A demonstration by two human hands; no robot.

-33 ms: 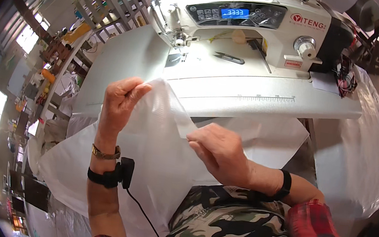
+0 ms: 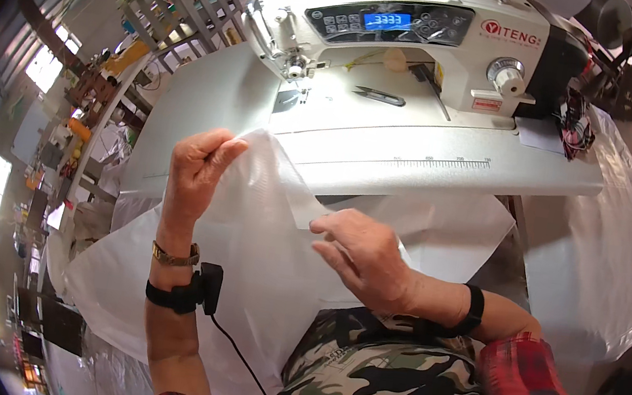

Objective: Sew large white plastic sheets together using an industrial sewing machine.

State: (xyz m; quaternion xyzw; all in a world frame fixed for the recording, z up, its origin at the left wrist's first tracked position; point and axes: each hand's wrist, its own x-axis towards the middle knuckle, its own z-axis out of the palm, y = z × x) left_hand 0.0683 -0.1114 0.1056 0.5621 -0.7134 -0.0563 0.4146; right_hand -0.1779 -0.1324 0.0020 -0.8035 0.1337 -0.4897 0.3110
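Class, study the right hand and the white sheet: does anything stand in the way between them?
Nothing visible does. The right hand is at the white sheet's edge, thumb and forefinger parted; whether it touches is unclear. The left hand pinches the sheet near its upper corner.

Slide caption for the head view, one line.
Left hand pinches a white sheet before a sewing machine; right hand close by, thumb and fingers parted.

Translucent white sheet (image 2: 255, 221), apparently plastic, peaked at the left fingers (image 2: 232, 154), slack below.
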